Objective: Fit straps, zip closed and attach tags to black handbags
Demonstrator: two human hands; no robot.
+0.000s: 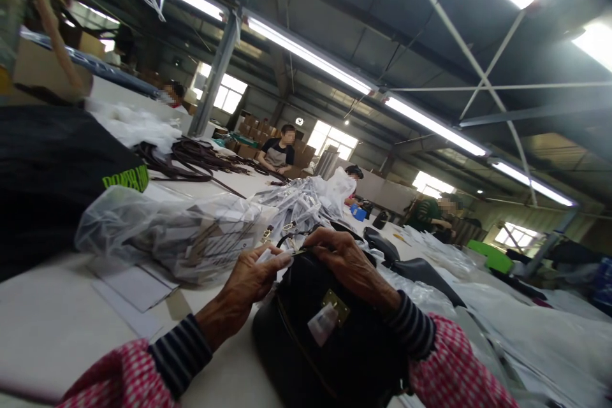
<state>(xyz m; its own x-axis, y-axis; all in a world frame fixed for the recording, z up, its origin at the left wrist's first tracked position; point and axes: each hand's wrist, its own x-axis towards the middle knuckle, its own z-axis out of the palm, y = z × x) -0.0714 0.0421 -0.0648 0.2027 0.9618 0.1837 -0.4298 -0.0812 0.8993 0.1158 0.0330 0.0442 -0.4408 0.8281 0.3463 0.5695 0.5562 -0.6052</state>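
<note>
A black handbag (344, 338) stands on the white table in front of me, its gold clasp plate (336, 308) partly under a whitish wrap. My right hand (342, 261) lies over the bag's top edge, fingers bent and pressed on it near a metal fitting. Just left of the bag's top, my left hand (255, 274) is pinched closed by the fitting, with a bit of white material at its fingertips. What exactly the left fingers grip is too small to make out.
A clear plastic bag of cards (191, 236) lies beyond my left hand, near white paper sheets (136, 284). Dark brown straps (191, 156) and plastic-wrapped straps (306, 201) are heaped farther back. Black cloth (57, 185) covers the far left. Several people work along the table.
</note>
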